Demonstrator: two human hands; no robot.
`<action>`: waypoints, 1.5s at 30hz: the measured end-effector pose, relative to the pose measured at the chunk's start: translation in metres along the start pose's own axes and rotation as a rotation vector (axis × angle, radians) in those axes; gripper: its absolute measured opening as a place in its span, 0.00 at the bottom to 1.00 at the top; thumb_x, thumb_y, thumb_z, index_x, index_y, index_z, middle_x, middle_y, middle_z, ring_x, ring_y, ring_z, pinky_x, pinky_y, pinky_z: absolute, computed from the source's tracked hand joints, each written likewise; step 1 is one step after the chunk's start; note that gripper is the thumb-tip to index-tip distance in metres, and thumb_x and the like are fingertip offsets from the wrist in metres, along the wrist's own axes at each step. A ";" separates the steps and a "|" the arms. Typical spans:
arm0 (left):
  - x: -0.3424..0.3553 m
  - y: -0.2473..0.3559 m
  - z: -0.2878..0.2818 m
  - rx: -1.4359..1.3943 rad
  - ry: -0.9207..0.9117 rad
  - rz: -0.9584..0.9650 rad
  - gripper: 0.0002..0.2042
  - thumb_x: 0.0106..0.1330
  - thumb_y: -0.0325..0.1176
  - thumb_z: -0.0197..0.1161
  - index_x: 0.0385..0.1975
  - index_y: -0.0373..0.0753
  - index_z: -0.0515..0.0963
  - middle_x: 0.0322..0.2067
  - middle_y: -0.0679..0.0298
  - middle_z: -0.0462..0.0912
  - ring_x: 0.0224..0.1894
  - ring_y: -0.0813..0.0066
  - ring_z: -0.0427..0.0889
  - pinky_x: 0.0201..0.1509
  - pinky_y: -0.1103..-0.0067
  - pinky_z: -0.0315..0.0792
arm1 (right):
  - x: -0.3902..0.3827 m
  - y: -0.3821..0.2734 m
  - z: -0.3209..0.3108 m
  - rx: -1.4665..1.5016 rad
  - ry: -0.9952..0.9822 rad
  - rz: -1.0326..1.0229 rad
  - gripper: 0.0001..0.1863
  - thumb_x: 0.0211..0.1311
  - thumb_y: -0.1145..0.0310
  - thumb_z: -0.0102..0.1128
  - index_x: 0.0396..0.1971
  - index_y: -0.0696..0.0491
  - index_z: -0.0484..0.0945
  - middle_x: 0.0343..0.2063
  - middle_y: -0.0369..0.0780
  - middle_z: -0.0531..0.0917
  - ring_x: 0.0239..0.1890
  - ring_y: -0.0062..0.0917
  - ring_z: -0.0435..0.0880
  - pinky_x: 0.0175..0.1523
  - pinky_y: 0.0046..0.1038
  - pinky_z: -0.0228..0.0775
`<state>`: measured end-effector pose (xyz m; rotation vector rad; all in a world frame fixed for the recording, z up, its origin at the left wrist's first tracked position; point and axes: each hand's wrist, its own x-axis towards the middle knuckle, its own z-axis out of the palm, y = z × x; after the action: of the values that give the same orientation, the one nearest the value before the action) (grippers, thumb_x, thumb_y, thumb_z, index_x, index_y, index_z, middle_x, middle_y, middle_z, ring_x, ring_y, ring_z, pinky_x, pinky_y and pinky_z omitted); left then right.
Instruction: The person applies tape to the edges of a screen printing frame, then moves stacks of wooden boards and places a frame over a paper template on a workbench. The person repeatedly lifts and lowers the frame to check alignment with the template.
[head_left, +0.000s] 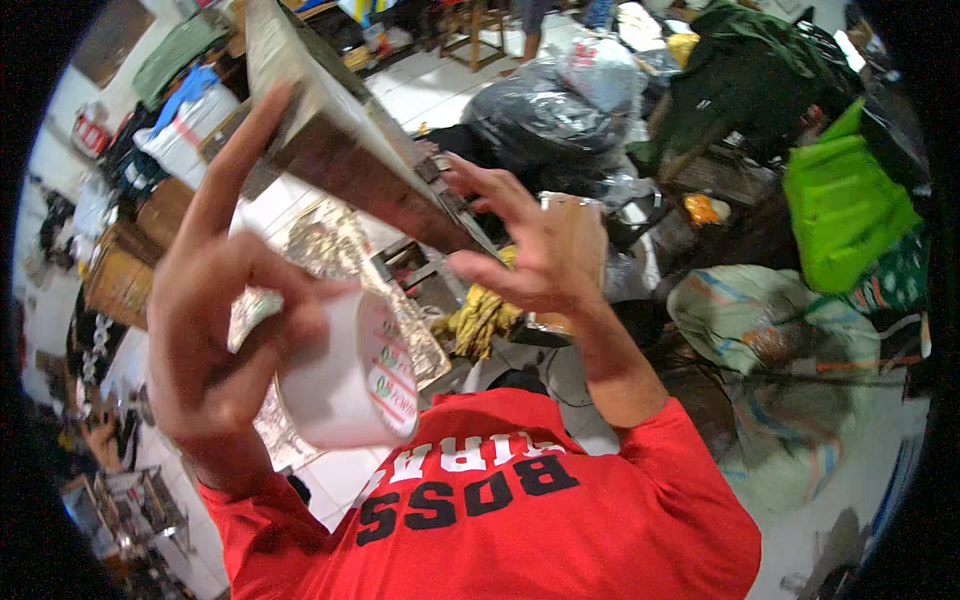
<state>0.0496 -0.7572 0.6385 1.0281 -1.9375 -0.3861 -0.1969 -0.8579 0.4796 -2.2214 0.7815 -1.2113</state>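
Observation:
My left hand (215,310) is raised at the left, blurred, with thumb and lower fingers closed around a white cylindrical roll (325,375). Red and green print marks the roll's right end. The index finger points up and overlaps the corner of a worn wooden tabletop (350,165). Near that tabletop's right edge, my right hand (535,250) has its fingers spread and nothing in them. Small dark metal parts (440,185) sit along the edge beside its fingertips; whether they touch cannot be made out.
Yellow cloth (480,320) and a cardboard box (575,240) lie beyond my right forearm. Black plastic bags (545,110), a bright green bag (850,210) and a pale woven sack (740,320) crowd the right. A brown carton (125,270) stands left.

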 end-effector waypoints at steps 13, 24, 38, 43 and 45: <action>-0.053 -0.142 0.090 -0.422 0.046 -0.498 0.07 0.62 0.29 0.68 0.28 0.36 0.76 0.70 0.47 0.65 0.36 0.89 0.74 0.39 0.86 0.68 | 0.009 0.128 -0.116 -0.016 0.586 0.253 0.28 0.57 0.67 0.73 0.54 0.60 0.71 0.46 0.45 0.83 0.47 0.30 0.83 0.50 0.32 0.77; -0.216 -0.169 0.240 -0.667 0.493 -1.161 0.03 0.65 0.23 0.65 0.32 0.38 0.78 0.68 0.45 0.68 0.67 0.63 0.70 0.67 0.70 0.64 | -0.053 0.341 -0.226 0.442 0.690 0.974 0.16 0.57 0.70 0.69 0.41 0.54 0.72 0.41 0.39 0.79 0.43 0.27 0.79 0.49 0.37 0.72; -0.148 -0.189 0.280 -0.661 0.383 -1.146 0.03 0.65 0.23 0.65 0.31 0.35 0.77 0.67 0.45 0.69 0.49 0.77 0.81 0.49 0.80 0.75 | -0.091 0.406 -0.236 0.566 0.663 1.093 0.16 0.59 0.66 0.66 0.42 0.57 0.74 0.38 0.39 0.79 0.43 0.28 0.79 0.52 0.38 0.73; -0.126 -0.210 0.291 -0.654 0.327 -1.151 0.03 0.65 0.23 0.65 0.31 0.35 0.77 0.66 0.46 0.71 0.49 0.75 0.80 0.53 0.77 0.75 | -0.081 0.345 -0.191 -0.517 0.709 0.646 0.27 0.57 0.67 0.65 0.55 0.62 0.69 0.54 0.51 0.74 0.56 0.43 0.73 0.63 0.42 0.64; -0.116 -0.221 0.296 -0.701 0.315 -1.178 0.03 0.65 0.23 0.65 0.31 0.35 0.77 0.66 0.46 0.71 0.49 0.75 0.80 0.53 0.77 0.74 | -0.060 0.337 -0.183 -0.795 0.336 0.350 0.32 0.57 0.66 0.65 0.60 0.63 0.67 0.60 0.55 0.71 0.65 0.49 0.67 0.70 0.45 0.56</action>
<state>-0.0487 -0.8370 0.2723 1.4978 -0.6216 -1.3293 -0.4649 -1.0849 0.3137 -2.2958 1.9758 -1.2367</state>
